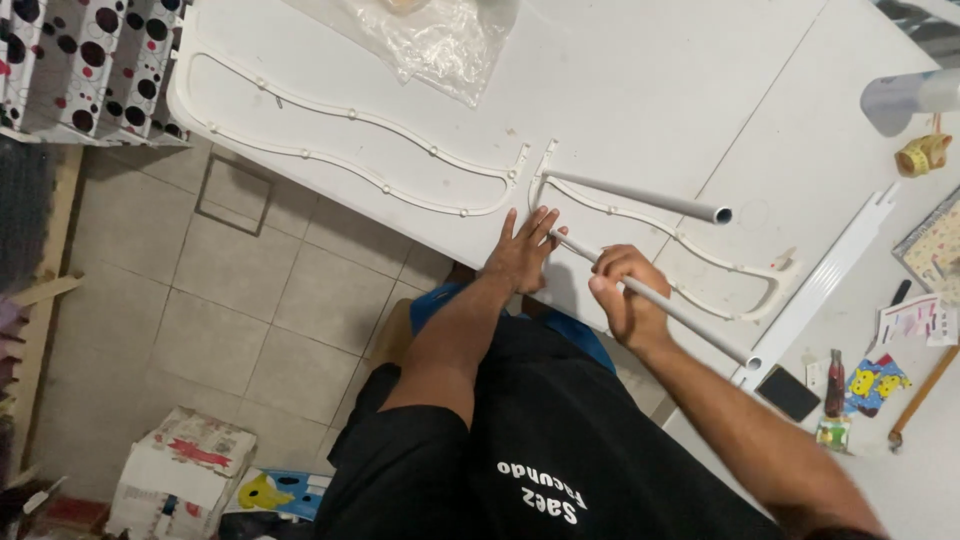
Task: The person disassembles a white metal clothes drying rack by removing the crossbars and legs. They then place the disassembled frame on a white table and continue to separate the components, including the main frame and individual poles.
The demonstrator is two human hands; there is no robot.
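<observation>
A home workroom: tiled floor (260, 310), white worktable (640, 90) strewn with tape measure (922, 155), cardboard boxes (180, 475) below

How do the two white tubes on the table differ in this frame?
The near tube is gripped by the right hand, with the left hand flat on the table by its far end; the far tube lies untouched. The near tube slants steeply toward the person, while the far tube lies closer to level. Both are white, round and hollow, and start at the curved frame.
</observation>
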